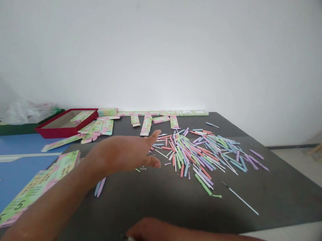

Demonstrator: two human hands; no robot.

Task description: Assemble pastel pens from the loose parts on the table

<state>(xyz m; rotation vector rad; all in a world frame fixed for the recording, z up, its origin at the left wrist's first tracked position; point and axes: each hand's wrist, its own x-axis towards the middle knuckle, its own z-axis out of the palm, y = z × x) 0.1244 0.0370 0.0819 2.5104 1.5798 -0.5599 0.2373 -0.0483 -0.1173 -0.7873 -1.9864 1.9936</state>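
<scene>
My left hand [135,151] reaches out over the table at the near side of a pile of pen parts, thumb and fingers apart, with nothing visible in it. The pile holds coloured pen barrels [179,153] in pink, green, purple and blue, mixed with thin white refills [229,166]. Low at the front edge of the view, my right hand [152,232] is closed on a thin white pen refill [131,240] with a dark tip; most of it is hidden. A single refill [244,201] lies apart on the right, near a small green piece [216,196].
Printed cardboard boxes [37,188] lie at the left, and more flat boxes [147,125] line the back by the wall. A red box lid [66,123] and a green tray [24,127] with a plastic bag stand at back left. Two pens [100,187] lie beyond my left forearm.
</scene>
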